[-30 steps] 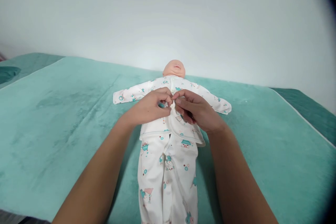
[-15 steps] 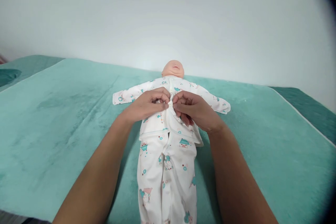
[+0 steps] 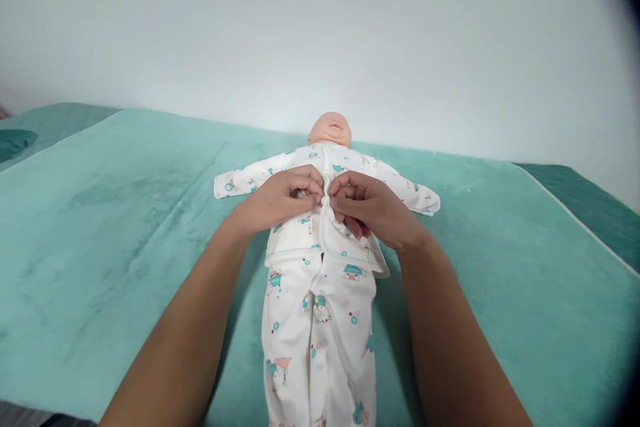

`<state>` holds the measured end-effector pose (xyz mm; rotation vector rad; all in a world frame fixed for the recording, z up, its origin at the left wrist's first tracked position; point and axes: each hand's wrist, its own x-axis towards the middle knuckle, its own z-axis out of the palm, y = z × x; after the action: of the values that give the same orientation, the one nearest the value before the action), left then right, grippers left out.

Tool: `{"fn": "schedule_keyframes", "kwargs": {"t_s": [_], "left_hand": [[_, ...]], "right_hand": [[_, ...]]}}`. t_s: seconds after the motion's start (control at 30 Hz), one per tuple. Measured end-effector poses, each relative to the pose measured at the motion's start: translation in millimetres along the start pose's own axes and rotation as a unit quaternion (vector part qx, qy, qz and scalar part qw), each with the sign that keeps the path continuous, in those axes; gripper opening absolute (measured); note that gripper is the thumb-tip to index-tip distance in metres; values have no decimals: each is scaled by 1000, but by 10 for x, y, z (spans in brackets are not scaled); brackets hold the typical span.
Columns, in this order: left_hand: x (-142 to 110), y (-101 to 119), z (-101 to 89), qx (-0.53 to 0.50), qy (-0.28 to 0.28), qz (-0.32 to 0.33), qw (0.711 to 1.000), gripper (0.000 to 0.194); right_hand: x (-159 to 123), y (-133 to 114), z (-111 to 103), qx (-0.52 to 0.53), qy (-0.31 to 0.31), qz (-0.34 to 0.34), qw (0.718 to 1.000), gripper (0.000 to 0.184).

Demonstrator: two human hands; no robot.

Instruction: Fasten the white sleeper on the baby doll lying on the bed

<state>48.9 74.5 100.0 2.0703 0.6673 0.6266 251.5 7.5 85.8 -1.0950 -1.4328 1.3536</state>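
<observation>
A baby doll lies on its back, head away from me, arms spread. It wears a white printed jacket and matching white trousers. At the middle of the jacket front, my left hand pinches one edge between thumb and forefinger. Opposite it, my right hand pinches the other edge, its fingertips nearly meeting the left ones. A small white button shows between the two thumbs. Whether it sits through its hole I cannot tell. Part of the jacket's chest is hidden under my fingers.
A light green cloth lies under the doll. Darker green fabric shows past its right edge, and more at the far left. Behind stands a white wall.
Both hands stay at the same place on the jacket front. The front edge below the fingers now lies straighter, and the button shows more plainly between the thumbs.
</observation>
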Motion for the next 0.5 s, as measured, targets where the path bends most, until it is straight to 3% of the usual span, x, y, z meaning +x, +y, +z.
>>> {"fn": "schedule_keyframes", "kwargs": {"t_s": [0.2,0.5], "left_hand": [[-28,26,-19,10,-18,-15,1000,20],[-39,33,-5,13,-23,-11,1000,14]], "right_hand": [[7,5,8,-5,9,7,1000,13],[14,13,14,-1,8,5,1000,14]]}}
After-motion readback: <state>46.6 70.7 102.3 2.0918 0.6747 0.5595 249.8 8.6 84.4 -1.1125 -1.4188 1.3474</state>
